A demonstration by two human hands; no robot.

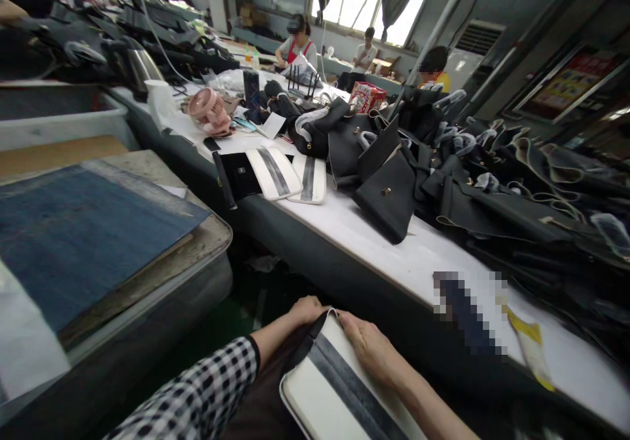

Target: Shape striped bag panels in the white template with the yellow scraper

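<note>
A white bag panel with a dark grey stripe lies tilted at the bottom middle, in front of my body. My left hand is closed at its far corner, fingers partly hidden behind dark material. My right hand grips the same corner from the right, thumb and fingers pressed along the pale edge. The two hands almost meet there. On the table beyond, two similar white striped panels overlap near the edge, with a black piece beside them.
Black handbags are heaped along the white table. Farther back stand a pink fan and a steel kettle. At left, a blue sheet covers a board on a grey bin. Several people sit at tables behind.
</note>
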